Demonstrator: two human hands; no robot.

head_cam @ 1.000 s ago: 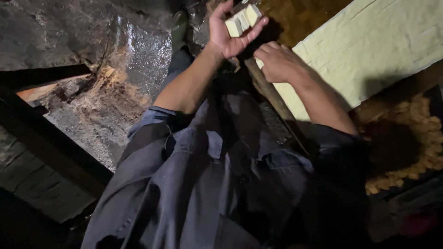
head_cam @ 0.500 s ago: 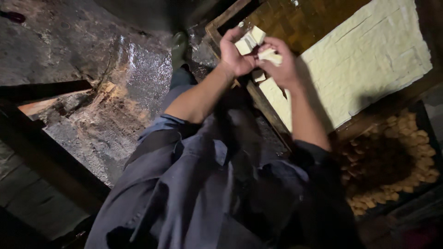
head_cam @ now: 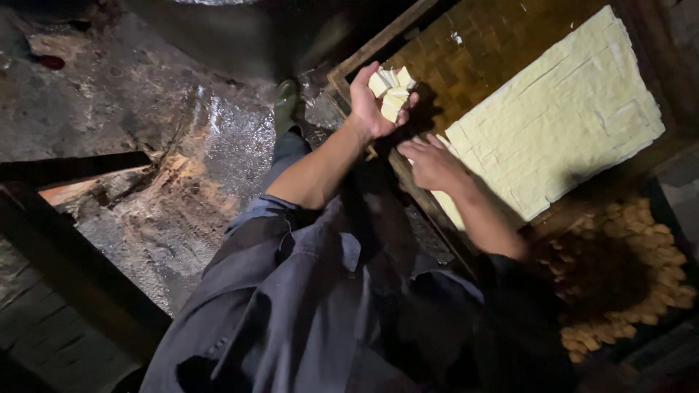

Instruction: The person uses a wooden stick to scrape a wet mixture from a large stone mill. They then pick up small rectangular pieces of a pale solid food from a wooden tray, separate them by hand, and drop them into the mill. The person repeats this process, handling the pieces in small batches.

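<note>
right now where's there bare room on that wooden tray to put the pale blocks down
Bare slats lie at the far end of the wooden tray, between its far rim and the cut pale slab. The near end is crowded: the slab fills it, and the right hand rests at its corner. The left hand holds pale blocks above the tray's rim.

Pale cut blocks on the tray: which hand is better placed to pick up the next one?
Probably the right hand: it hovers open and empty at the edge of the pale cut slab on the wooden tray. The left hand is already full of blocks.
</note>
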